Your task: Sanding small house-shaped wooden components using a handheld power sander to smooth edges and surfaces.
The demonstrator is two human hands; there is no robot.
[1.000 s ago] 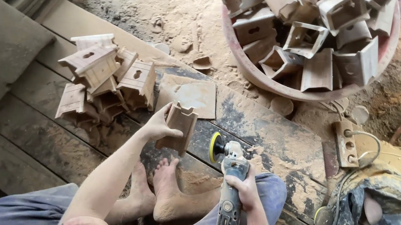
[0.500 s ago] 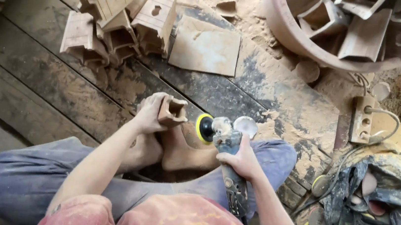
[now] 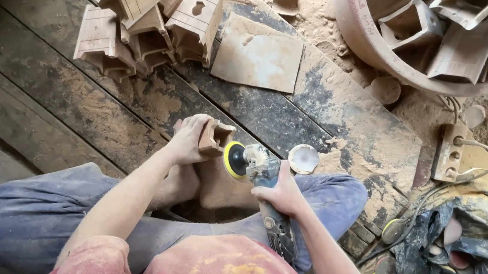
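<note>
My left hand (image 3: 188, 140) grips a small carved wooden piece (image 3: 215, 136) and holds it against my bare feet (image 3: 215, 182). In my right hand (image 3: 279, 190) is a handheld power sander (image 3: 258, 175); its yellow-edged disc (image 3: 232, 159) sits right beside the wooden piece, touching or nearly touching its side. I sit cross-legged on dusty dark planks, in blue trousers and a red shirt.
A heap of similar carved wooden pieces (image 3: 142, 17) lies at the upper left beside a flat square board (image 3: 258, 55). A large round tub (image 3: 363, 41) of more pieces stands at the upper right. A power strip (image 3: 451, 153), cable, loose sanding discs (image 3: 304, 158) and a crumpled bag (image 3: 456, 244) lie right.
The view has tilted down and closer. My left hand brought the wooden piece down onto my feet, and the sander's disc closed in on it.
</note>
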